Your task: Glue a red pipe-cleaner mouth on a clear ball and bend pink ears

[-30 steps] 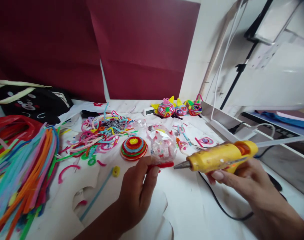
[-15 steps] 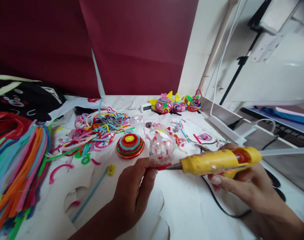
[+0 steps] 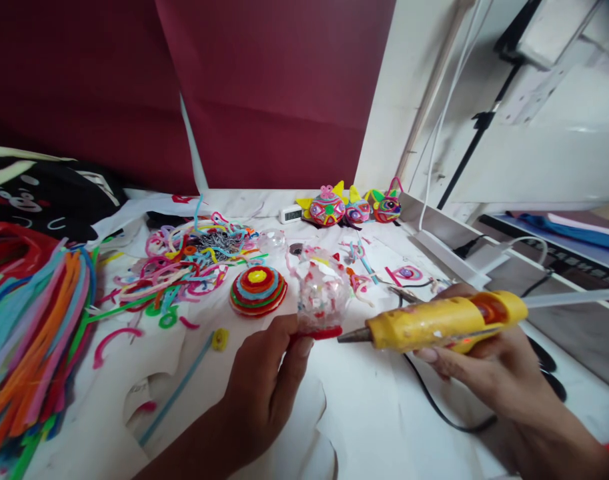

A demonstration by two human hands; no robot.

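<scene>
My left hand [image 3: 269,377] is closed, pinching a short red pipe cleaner [image 3: 327,333] between thumb and fingers. Just behind that strip is a clear plastic ball [image 3: 321,293] with bits of colour on it; whether they touch, I cannot tell. My right hand [image 3: 489,373] is wrapped round a yellow hot glue gun [image 3: 429,323], a white glue stick [image 3: 574,298] poking out of its back. The metal nozzle points left, a small gap from the red strip's right end. Left of the ball lies a dome of coiled, striped pipe cleaners [image 3: 258,291].
Loose pipe cleaners [image 3: 34,333] lie in a bundle at the left, with a tangled heap [image 3: 194,260] behind. Several decorated figures [image 3: 329,205] and a small digital timer [image 3: 291,214] stand at the back. A black cord [image 3: 434,400] curves below the glue gun.
The glue gun has shifted slightly right, and its nozzle has come off the red pipe cleaner. My left hand keeps its pinch, and the whole view has moved a little.
</scene>
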